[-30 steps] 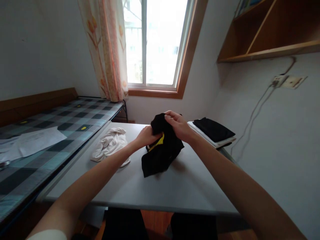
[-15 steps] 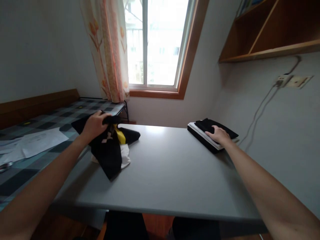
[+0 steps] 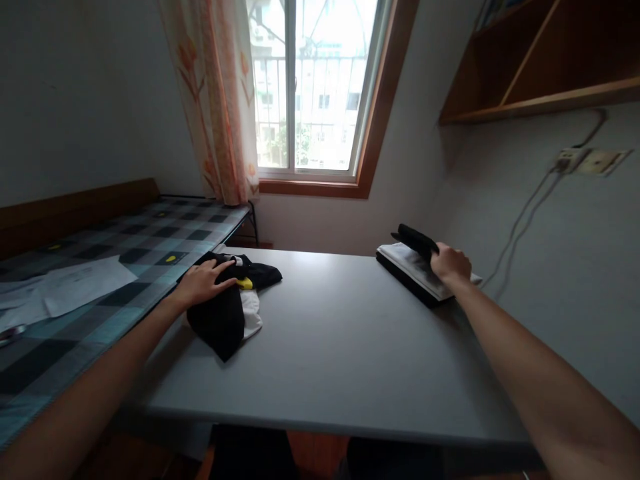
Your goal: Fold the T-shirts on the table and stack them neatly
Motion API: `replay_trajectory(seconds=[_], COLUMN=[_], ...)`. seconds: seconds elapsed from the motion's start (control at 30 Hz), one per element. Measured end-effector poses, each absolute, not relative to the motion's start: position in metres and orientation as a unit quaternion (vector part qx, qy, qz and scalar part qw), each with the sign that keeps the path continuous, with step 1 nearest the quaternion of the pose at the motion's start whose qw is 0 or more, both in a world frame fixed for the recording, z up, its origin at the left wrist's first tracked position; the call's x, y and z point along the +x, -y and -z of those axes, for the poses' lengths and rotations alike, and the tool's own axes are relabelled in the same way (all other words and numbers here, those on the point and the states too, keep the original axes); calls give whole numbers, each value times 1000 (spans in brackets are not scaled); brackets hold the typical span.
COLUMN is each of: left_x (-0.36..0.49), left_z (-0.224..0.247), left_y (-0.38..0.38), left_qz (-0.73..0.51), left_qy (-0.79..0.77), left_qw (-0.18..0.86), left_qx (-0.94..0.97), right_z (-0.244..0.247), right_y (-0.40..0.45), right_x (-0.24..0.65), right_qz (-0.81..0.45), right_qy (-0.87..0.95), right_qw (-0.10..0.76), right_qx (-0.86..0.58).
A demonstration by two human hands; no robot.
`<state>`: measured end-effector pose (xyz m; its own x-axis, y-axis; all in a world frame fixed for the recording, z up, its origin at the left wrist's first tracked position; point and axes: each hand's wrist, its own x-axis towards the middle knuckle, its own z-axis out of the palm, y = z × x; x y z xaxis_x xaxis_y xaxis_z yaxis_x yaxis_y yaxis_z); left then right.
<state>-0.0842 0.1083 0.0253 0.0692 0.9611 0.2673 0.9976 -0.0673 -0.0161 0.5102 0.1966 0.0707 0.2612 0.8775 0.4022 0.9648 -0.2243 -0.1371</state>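
Observation:
My left hand (image 3: 206, 283) lies with fingers spread on a crumpled heap of black clothing (image 3: 217, 327) at the table's left side. A bit of yellow (image 3: 245, 284) and some white cloth (image 3: 251, 313) show from under the black. On the right, my right hand (image 3: 451, 263) grips a folded black garment (image 3: 416, 239) by its near edge and lifts it off a stack. Below it are a folded white garment (image 3: 400, 255) and a black one (image 3: 407, 280) at the bottom. My right fingertips are partly hidden behind the hand.
The grey table (image 3: 330, 347) spans the space before me. A bed with a checked sheet (image 3: 130, 240) adjoins its left side, bearing white papers (image 3: 85, 287). A wooden shelf (image 3: 540, 107) hangs at upper right, above a socket with a cable (image 3: 523, 213).
My left hand has lowered the black clothing onto the heap and its fingers have spread. My right hand has closed on the top black garment and raised it from the stack.

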Motion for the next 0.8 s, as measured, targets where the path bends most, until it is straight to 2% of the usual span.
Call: replay_trajectory(seconds=[0.17, 0.23, 0.33, 0.4, 0.5, 0.6, 0.67, 0.7, 0.8], left_x=[-55, -35, 0, 24, 55, 78, 87, 90, 94], left_z=[-47, -51, -51, -49, -44, -36, -27, -22, -5], left_y=[-108, -108, -108, -108, -106, -101, -97, -94, -87], left_qz=[275, 313, 321, 313, 277, 240, 228, 219, 171], left_qy=[665, 624, 555, 505, 417, 357, 343, 337, 303], left_qw=[268, 264, 195, 140, 67, 36, 30, 20, -30], left_qx=[-640, -665, -742, -792, -863, -902, -911, -916, -937], right_z=[-97, -91, -68, -55, -50, -62, -70, -72, -67], right_y=[-174, -167, -160, -158, -158, -161, -163, -163, -158], right_x=[447, 416, 373, 349, 332, 344, 367, 381, 418], right_qz=[179, 131, -2, -100, -230, -265, -206, -161, -40], right_qy=[651, 724, 823, 844, 799, 733, 727, 733, 730], right_qw=[195, 170, 168, 227, 369, 457, 431, 387, 185], right_qx=[-711, -655, -543, -475, -416, -430, -493, -535, -656])
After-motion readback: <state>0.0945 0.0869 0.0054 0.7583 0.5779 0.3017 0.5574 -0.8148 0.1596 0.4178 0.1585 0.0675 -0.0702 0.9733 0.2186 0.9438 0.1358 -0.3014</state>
